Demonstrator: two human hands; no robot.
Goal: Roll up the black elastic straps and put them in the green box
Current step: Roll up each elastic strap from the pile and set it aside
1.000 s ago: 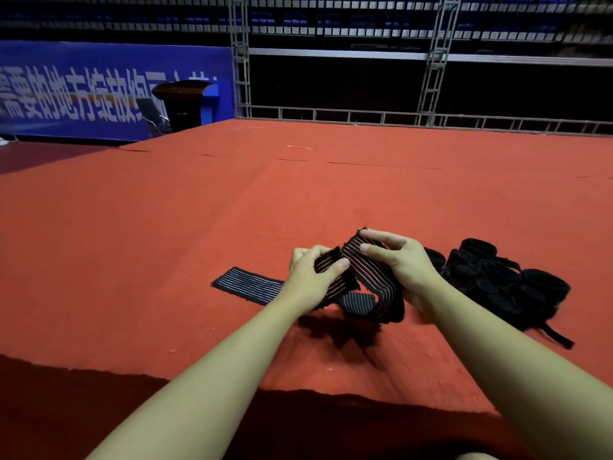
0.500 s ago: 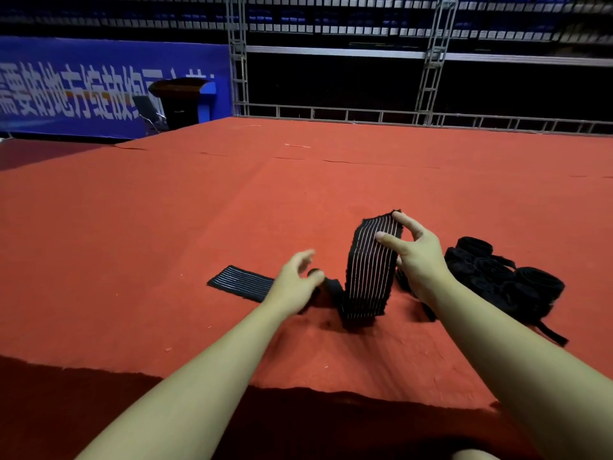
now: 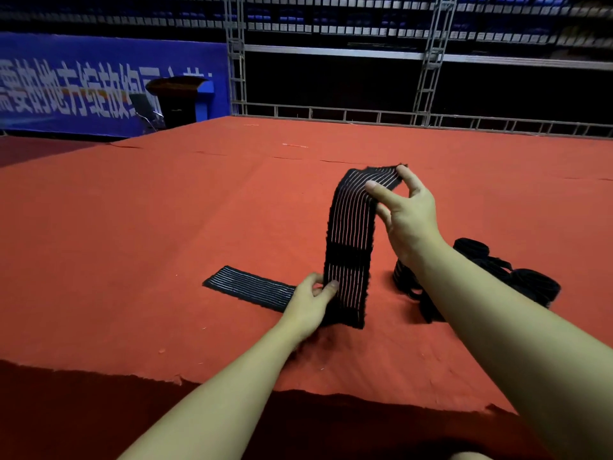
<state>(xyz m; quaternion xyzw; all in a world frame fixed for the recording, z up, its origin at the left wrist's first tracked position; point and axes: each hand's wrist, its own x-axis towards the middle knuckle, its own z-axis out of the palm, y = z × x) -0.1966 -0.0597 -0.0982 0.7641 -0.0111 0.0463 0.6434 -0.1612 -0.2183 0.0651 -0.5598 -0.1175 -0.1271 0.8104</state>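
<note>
Head view. A black elastic strap with thin pale lengthwise stripes rises from the red carpeted platform surface in an arch. The right hand holds the strap's upper end aloft, pinching it between thumb and forefinger; the remaining fingers are spread and partly extended. From this end the strap curves over and hangs down to the carpet. A plain black band crosses the hanging section about midway down.

The left hand grips the strap at its lower part, with the thumb on the striped face and the other fingers curled behind the left edge. The lower edge of the hanging section reaches the carpet just right of this hand. To the left of the left hand, the far end of the strap lies flat on the carpet, striped side up, and extends leftward.

A pile of black rolled elastic straps lies on the carpet to the right, partly hidden behind the right forearm, with several loose tails trailing from it.

In the background stand a blue banner with white characters, a dark lectern and a grey metal truss frame. A green box is not visible in this view.
</note>
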